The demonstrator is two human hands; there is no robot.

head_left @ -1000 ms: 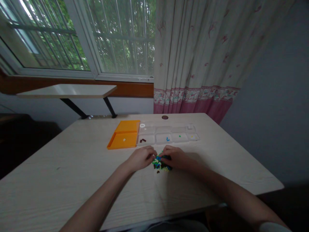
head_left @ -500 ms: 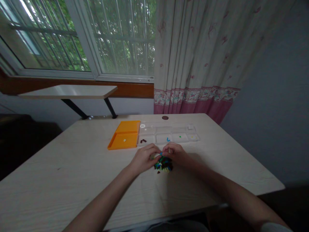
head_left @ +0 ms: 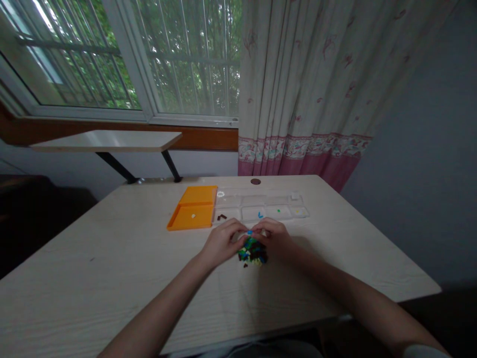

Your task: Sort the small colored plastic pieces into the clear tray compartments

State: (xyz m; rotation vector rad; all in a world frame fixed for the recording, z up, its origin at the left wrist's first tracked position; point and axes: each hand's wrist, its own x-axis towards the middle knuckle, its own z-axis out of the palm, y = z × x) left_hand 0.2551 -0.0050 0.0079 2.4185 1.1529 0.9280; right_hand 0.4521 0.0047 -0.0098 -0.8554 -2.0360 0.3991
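My left hand [head_left: 224,242] and my right hand [head_left: 274,240] meet above a heap of tiny building bricks [head_left: 253,253] in dark brown, green, blue and pale yellow. Between the fingertips of both hands is a small blue brick [head_left: 250,232]. The fingers of each hand are curled and closed in a pinch; the inner fingertips are partly hidden. A loose brown brick [head_left: 245,265] lies at the near edge of the heap.
Behind the hands lies a clear compartment tray [head_left: 253,220] with a few brown, blue, green and yellow bricks. An open orange case [head_left: 197,196] with one pale piece [head_left: 193,216] adjoins its left end. A raised shelf [head_left: 112,140] stands at the table's [head_left: 130,248] back left.
The blue brick between my fingertips sits slightly higher in view. My right hand's fingers have shifted a little, while both arms stay almost in place.
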